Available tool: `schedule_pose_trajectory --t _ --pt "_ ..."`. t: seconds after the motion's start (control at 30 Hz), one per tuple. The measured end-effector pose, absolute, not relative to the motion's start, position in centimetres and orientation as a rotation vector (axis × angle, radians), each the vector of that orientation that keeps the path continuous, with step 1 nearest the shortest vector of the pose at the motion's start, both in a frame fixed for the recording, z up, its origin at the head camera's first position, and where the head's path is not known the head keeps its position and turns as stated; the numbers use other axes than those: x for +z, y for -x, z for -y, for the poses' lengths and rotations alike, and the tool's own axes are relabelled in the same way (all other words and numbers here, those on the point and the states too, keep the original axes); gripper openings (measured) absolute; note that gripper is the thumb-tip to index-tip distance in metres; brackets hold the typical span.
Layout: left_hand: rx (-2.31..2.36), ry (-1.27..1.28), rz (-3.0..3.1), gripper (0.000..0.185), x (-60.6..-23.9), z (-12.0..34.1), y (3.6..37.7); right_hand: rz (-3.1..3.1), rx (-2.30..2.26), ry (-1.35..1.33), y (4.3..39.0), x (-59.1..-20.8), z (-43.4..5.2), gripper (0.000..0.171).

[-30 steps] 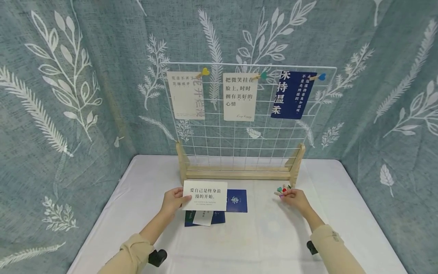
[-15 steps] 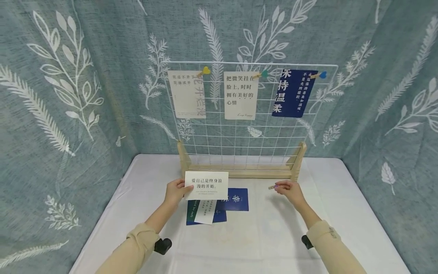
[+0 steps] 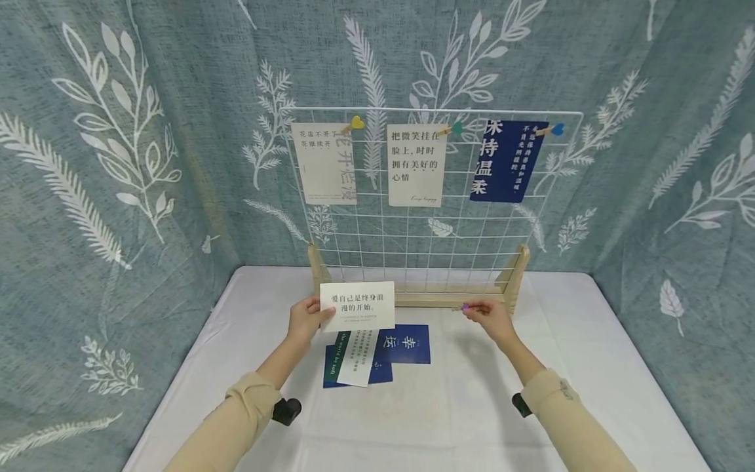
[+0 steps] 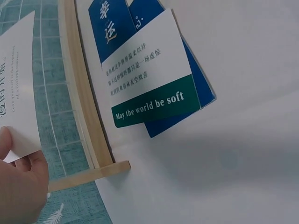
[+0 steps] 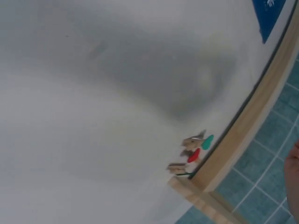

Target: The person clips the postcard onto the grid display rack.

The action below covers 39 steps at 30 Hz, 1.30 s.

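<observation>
My left hand (image 3: 317, 316) holds a white card with black writing (image 3: 357, 306) by its left edge, lifted above the table in front of the grid's wooden base; the card (image 4: 16, 88) and thumb (image 4: 18, 186) show at the left of the left wrist view. My right hand (image 3: 472, 309) pinches a small wooden clip with a purple tip (image 3: 463, 307), raised near the right foot of the stand (image 3: 512, 282). The white wire grid (image 3: 433, 223) carries three cards, each clipped at its top right corner. Only a sliver of the right hand (image 5: 294, 172) shows in the right wrist view.
Loose cards lie on the white table (image 3: 590, 367) under the lifted card: a blue one (image 3: 407, 343) and a white-and-green one (image 4: 149, 88) over another blue. Spare clips (image 5: 194, 151) lie by the stand's foot (image 5: 243, 135). Patterned fabric walls enclose three sides.
Both hands have risen and moved toward the grid. The left has carried the white card up off the pile. The right has left the clip heap with one clip pinched.
</observation>
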<state>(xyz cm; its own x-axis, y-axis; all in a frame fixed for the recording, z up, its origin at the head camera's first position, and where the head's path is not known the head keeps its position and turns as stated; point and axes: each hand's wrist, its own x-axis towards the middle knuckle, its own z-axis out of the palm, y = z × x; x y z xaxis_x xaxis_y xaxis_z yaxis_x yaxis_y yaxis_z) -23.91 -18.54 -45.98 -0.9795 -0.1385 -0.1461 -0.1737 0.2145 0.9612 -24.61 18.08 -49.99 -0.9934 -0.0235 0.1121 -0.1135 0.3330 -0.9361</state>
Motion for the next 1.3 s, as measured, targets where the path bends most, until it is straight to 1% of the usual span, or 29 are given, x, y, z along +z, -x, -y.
schedule_pose_trajectory --t 0.23,0.43,0.67,1.0,1.3 --pt "1.940 0.260 -2.429 0.030 -45.5 18.5 24.6 2.499 1.746 -0.186 25.6 -48.6 -16.4 0.019" --pt "1.954 0.247 -2.439 0.028 -45.0 18.2 25.1 2.508 1.727 -0.219 26.3 -47.5 -15.1 0.020" --pt "1.973 0.292 -2.453 0.027 -44.4 18.1 25.9 2.501 1.616 -0.344 27.1 -46.1 -13.7 0.018" --pt "2.015 0.306 -2.452 0.032 -43.1 17.9 27.2 2.478 1.525 -0.411 28.3 -43.1 -11.7 0.017" --pt "2.011 0.360 -2.496 0.032 -42.1 18.0 28.1 2.460 1.473 -0.375 28.7 -41.8 -10.3 0.016"
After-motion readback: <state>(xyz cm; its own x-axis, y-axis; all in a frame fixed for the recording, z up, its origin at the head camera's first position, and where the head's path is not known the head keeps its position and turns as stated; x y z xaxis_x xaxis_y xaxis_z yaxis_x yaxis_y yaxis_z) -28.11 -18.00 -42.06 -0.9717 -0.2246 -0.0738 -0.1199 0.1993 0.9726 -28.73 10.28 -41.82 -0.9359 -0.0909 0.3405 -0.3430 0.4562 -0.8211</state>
